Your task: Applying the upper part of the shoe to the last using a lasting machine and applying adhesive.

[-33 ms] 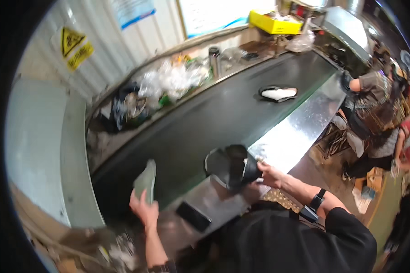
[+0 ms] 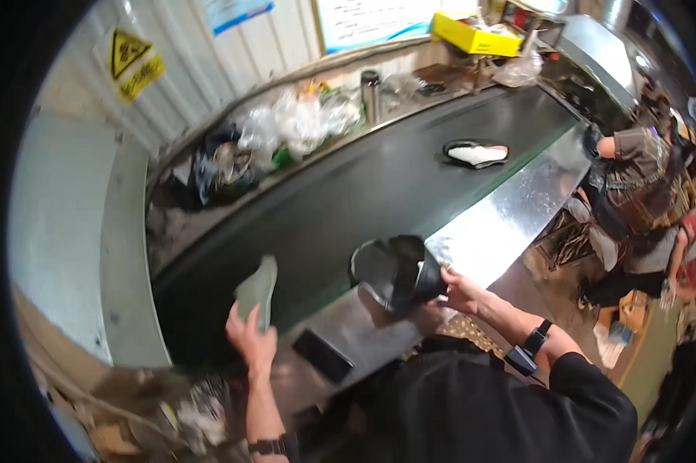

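My left hand (image 2: 253,339) is closed on the lower end of a pale green foot-shaped piece, which looks like a shoe last (image 2: 257,293). It is held up over the dark conveyor belt (image 2: 317,224), its narrow end pointing away from me. My right hand (image 2: 465,295) grips the right end of a black shoe upper (image 2: 417,274), thumb on top. The upper's wide opening faces left, above the belt's near edge and the metal ledge. Farther along the belt lies a black shoe piece with a white underside (image 2: 477,154), touched by neither hand.
A black phone (image 2: 323,355) rests on the metal ledge (image 2: 487,231) between my hands. Clear plastic bags (image 2: 298,123) and a steel flask (image 2: 371,96) line the back shelf. A yellow box (image 2: 475,37) stands at the far end. Other people (image 2: 633,166) work at the right.
The whole view has shifted slightly. My left hand and the shoe last are a little higher and farther right in the picture. Both hands keep their holds.
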Demonstrator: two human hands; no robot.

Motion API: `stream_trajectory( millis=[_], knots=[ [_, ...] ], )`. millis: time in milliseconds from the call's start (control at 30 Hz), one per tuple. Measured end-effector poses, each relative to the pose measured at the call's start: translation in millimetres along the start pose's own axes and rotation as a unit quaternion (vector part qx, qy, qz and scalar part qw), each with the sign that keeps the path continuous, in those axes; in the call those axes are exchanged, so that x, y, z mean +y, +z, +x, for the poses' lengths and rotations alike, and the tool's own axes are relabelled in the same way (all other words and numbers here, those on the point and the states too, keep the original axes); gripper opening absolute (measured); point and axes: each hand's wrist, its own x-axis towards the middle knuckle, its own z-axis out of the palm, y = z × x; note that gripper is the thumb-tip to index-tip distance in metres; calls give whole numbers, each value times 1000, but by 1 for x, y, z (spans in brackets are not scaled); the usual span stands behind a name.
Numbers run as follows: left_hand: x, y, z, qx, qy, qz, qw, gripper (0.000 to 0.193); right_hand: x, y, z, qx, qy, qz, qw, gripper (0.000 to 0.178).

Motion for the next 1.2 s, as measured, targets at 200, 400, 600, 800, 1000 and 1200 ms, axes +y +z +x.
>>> stream_trajectory(
  millis=[200, 400, 600, 800, 1000, 1200],
  knots=[
    [174, 38, -41, -69, 194, -109, 973, 51, -15, -46, -12, -91, 5, 86, 992, 47],
    [265, 99, -112, -27, 344, -136, 929, 36, -31, -34, -46, 9, -36, 71, 997, 49],
    [276, 109, -93, -123, -77, -531, 835, 35, -29, -27, -87, 35, -258, -296, 919, 43],
    [179, 118, -4, -273, -492, -639, 524, 37, 27, -31, -104, -184, -443, -752, 453, 27],
    [159, 159, 13, -181, -442, -414, 775, 31, 68, -27, -63, -112, -562, -649, 499, 77],
    [180, 185, -1, -56, -395, -206, 894, 25, 89, -24, -39, -63, -464, -549, 692, 107]
  ],
)
